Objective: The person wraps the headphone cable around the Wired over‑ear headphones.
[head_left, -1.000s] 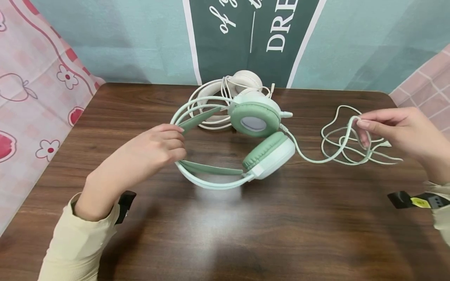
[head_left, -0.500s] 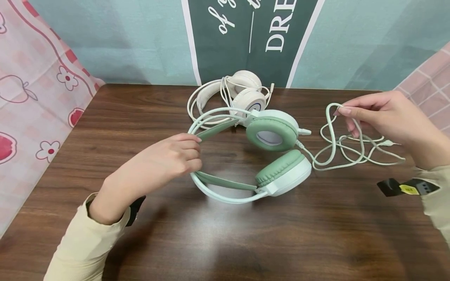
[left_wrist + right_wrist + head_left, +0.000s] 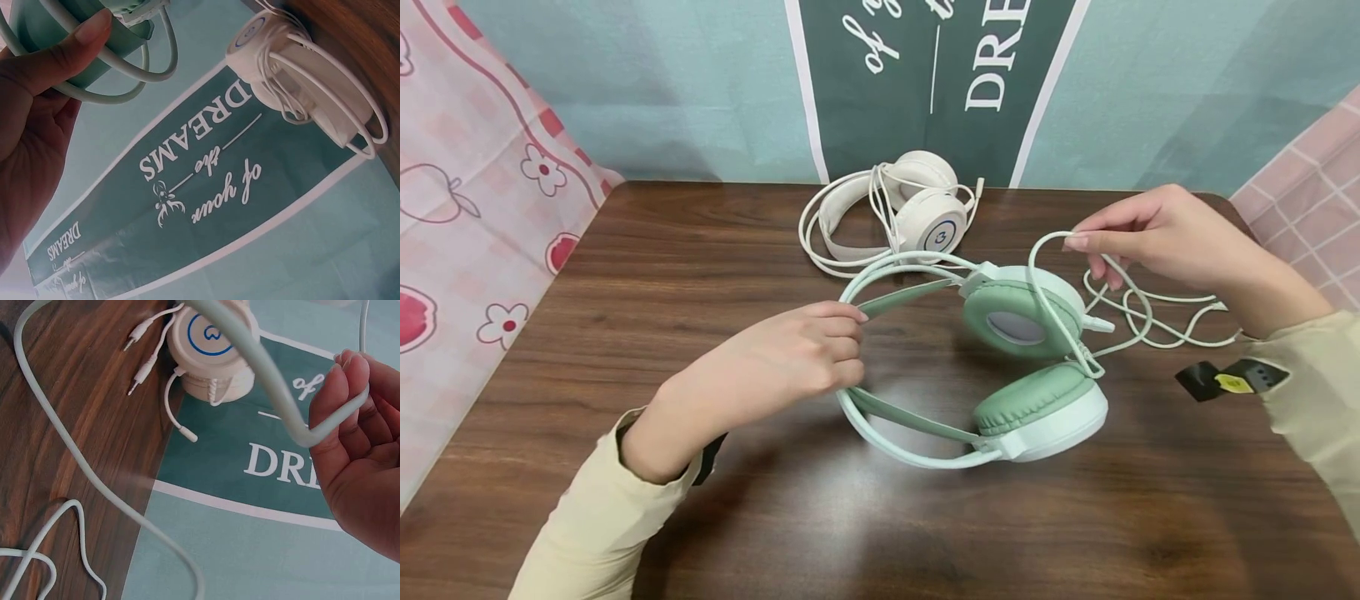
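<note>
My left hand [image 3: 793,354] grips the headband of a pair of pale green headphones [image 3: 1033,400], holding them above the table with the ear cups to the right. Their darker green ear cushions show, and a short microphone stub juts from the far cup. In the left wrist view, the thumb lies against the headband [image 3: 115,62]. My right hand [image 3: 1157,237] pinches the headphones' cable [image 3: 275,390] between thumb and fingers, just above and right of the far ear cup. A loop of it hangs across that cup, while the loose end lies tangled on the table beneath the right hand.
White headphones [image 3: 928,225] with their cable wound round them lie at the table's back edge, behind the green pair. Behind the wooden table [image 3: 880,533] hangs a blue-green cloth [image 3: 715,92] with lettering. A pink patterned cloth [image 3: 467,208] borders the left side.
My left hand has carried the green headphones right and toward me, uncovering the white pair. Drawing the cable along, my right hand has moved left and up, close to the ear cups.
</note>
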### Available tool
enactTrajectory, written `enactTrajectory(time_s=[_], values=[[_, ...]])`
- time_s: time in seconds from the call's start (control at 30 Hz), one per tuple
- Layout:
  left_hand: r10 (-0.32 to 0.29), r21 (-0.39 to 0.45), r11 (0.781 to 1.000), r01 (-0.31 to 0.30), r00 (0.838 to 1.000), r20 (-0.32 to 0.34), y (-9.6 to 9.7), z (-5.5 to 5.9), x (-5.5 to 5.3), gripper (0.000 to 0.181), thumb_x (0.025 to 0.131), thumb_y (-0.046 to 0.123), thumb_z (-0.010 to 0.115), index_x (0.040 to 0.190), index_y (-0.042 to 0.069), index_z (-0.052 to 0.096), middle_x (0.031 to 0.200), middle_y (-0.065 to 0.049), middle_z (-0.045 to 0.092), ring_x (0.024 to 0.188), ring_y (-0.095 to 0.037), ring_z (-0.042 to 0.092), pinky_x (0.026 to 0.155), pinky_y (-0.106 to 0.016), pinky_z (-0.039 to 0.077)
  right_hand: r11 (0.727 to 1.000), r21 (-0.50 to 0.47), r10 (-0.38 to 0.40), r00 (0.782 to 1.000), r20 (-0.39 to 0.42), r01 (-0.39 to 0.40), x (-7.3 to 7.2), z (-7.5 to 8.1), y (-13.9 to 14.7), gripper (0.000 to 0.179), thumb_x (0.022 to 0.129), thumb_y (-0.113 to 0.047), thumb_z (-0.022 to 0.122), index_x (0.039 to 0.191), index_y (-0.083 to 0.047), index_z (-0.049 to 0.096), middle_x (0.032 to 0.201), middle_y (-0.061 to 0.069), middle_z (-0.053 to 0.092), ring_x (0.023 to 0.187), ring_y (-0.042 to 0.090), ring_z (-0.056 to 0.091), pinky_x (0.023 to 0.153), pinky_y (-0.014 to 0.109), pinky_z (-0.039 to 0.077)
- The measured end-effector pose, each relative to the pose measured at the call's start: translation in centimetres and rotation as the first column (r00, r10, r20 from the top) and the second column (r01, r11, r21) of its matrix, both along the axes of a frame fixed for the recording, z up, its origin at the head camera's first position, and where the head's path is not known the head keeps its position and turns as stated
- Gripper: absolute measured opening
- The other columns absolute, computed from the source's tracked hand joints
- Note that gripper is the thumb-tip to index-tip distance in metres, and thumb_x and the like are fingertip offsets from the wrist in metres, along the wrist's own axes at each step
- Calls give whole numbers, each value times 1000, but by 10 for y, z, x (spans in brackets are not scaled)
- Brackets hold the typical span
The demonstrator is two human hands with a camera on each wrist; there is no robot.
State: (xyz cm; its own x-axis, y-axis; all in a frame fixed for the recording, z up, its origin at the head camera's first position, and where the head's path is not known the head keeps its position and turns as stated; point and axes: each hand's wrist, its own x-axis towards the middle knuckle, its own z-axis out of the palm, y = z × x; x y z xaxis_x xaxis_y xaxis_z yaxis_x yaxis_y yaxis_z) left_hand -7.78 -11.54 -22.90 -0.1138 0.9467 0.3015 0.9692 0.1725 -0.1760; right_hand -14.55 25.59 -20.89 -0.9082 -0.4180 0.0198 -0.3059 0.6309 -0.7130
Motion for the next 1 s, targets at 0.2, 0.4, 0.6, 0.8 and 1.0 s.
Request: enactTrajectory(time_s=[0.2,0.4,0.6,0.8,1.0], values=[[-13,-17,1000,12,1000,-15,6,0,1,23,77,-8,52,66,10,46,67,2,47,74,-16,52,103,-27,27,996,89,-7,1000,13,6,-8,8,-7,13,86,-20,63,87,-10,71,56,10,57,48,21,54,60,19,41],[-14,-43,999,12,999,-38,8,1,3,24,77,-10,52,65,10,46,66,2,45,73,-16,51,103,-26,27,994,111,3,1000,0,-3,-13,14,-16,15,86,-23,63,89,-11,72,57,10,58,49,20,55,64,17,38],[-21,-49,999,18,998,-63,10,1,3,24,77,-9,52,65,11,46,65,2,45,73,-16,51,102,-26,27,992,126,16,1000,26,-19,-14,15,-25,16,86,-26,63,89,-13,71,59,11,59,50,22,55,61,20,39],[-29,-37,999,27,998,-49,11,1,3,25,77,-10,51,65,11,46,66,2,45,73,-17,51,103,-26,26,977,195,77,996,38,-83,-19,14,-35,14,86,-27,62,84,-15,70,58,8,58,51,20,54,54,24,38],[-41,-16,999,40,998,-40,11,3,5,25,78,-12,50,66,10,46,67,1,44,74,-17,51,103,-26,26,963,231,128,990,62,-139,-24,12,-35,11,85,-23,64,84,-14,71,57,6,59,49,20,55,55,23,42]])
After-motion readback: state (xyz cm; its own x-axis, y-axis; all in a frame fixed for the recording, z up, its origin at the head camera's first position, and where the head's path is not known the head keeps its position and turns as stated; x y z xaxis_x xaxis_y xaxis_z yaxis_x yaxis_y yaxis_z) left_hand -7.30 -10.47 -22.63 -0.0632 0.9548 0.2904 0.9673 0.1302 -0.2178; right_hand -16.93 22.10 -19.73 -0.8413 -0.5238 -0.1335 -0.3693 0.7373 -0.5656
